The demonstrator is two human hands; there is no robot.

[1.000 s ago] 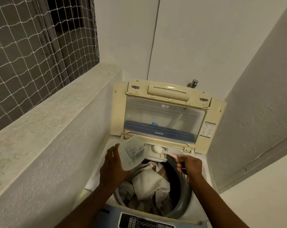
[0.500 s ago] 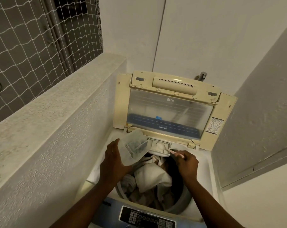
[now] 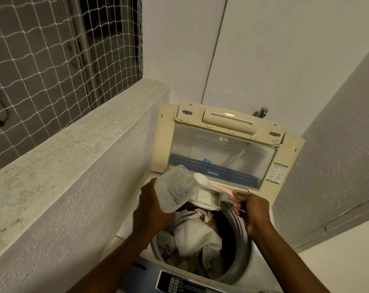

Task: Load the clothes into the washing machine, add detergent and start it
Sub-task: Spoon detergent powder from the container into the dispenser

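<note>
A top-loading washing machine (image 3: 261, 269) stands with its cream lid (image 3: 221, 149) raised against the wall. Pale clothes (image 3: 197, 237) fill the drum. At the drum's back rim the small detergent drawer (image 3: 208, 197) is pulled out. My left hand (image 3: 152, 210) grips a translucent plastic detergent container (image 3: 176, 190), tilted with its mouth toward the right. My right hand (image 3: 252, 210) pinches the pink handle of a white spoon (image 3: 202, 180), whose bowl sits at the container's mouth, above the drawer.
A rough concrete parapet (image 3: 73, 166) runs along the left, topped by white netting (image 3: 42, 60). White walls close in behind and to the right. A tap (image 3: 263, 112) sticks out behind the lid. The control panel (image 3: 179, 284) lies at the machine's near edge.
My right hand has lifted the spoon from the drawer up to the container's mouth. The left hand keeps the container tilted in about the same place.
</note>
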